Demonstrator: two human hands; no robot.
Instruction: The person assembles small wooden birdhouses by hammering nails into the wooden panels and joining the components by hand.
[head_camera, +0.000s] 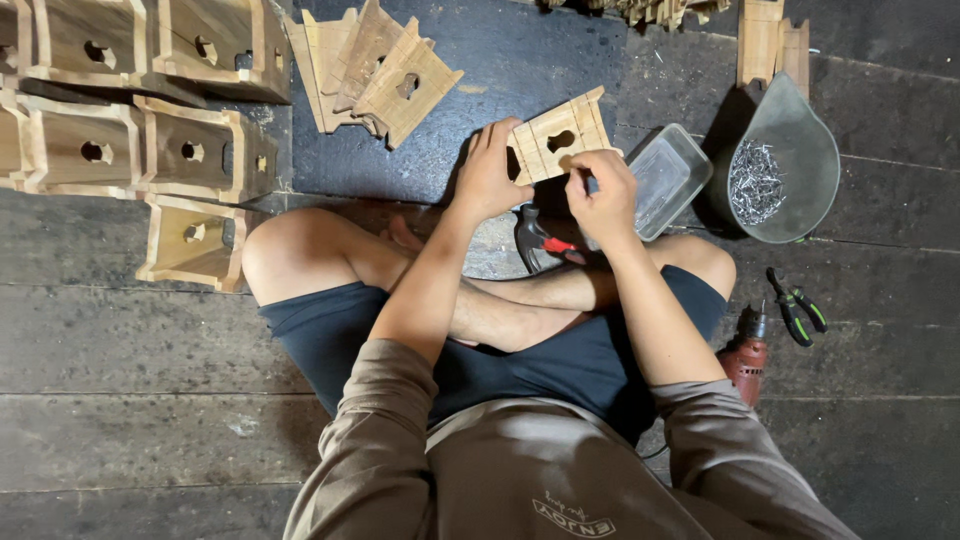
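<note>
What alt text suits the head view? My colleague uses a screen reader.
Seated cross-legged on a dark plank floor, a person's left hand steadies a slotted pale wooden panel while the right hand pinches something small against it. Grey scoop of nails at right.

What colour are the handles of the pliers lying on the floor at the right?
Black with green grips on the pliers, seen in the head view, beside the red drill.

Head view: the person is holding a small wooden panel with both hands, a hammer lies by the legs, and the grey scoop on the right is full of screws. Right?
Almost. The grey scoop holds a small pile of nails and is not full of screws; the head view shows thin straight nails. The rest stands: left hand and right hand hold the wooden panel, and the hammer lies by the legs.
</note>
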